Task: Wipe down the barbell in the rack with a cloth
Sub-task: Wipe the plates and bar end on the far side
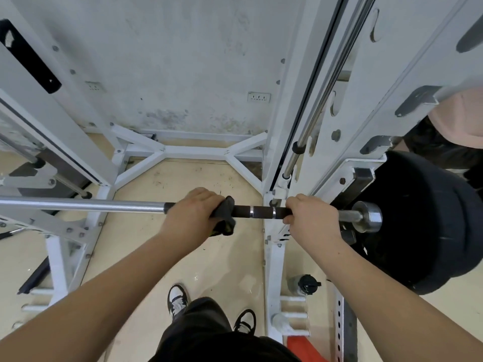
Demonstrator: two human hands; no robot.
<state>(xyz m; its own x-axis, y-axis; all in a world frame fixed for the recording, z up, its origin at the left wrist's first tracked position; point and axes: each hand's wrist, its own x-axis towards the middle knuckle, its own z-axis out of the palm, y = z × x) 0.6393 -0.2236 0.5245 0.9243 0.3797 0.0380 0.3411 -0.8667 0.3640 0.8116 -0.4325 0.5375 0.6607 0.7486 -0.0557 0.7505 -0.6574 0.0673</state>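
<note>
On barbell [78, 206], left hand [192, 212] clamps cloth [224, 218], right hand [311, 218] grips bare, seemingly against rack upright [273, 257]

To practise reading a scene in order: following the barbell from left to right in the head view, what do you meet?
Bare chrome shaft → left hand → dark cloth → dark grip section → right hand → chrome sleeve end → black weight plate.

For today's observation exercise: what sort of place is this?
Most likely a gym: a barbell rests in a white rack, with black weight plates on its right end.
</note>
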